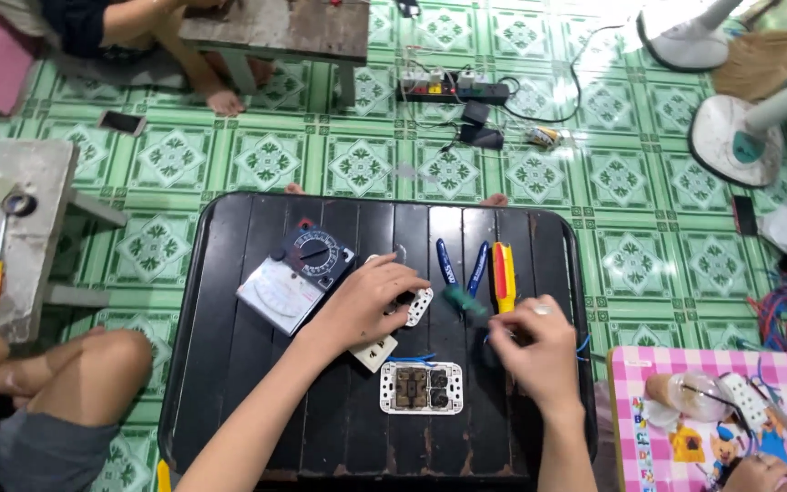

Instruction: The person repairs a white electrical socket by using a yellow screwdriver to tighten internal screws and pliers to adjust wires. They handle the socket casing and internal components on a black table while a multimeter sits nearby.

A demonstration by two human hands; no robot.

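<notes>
We note a black table [229, 301] on green tiles. On it, left of centre, lies a multimeter [295, 278]. Near the front edge lies a white socket plate [421, 387], clear of both hands. Blue-handled pliers [462, 269] and a red-yellow screwdriver [503, 273] lie beyond the hands. The left hand [366, 301] presses curled fingers on a small white part [418, 307]. The right hand [535, 351] is clenched; its contents we cannot tell.

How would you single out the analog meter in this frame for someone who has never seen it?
Start at the black slatted table in the middle of the green tiled floor. On its upper left part, just left of the left hand, lies the meter. Alone there, it has a round dial over a pale scale window.
</notes>
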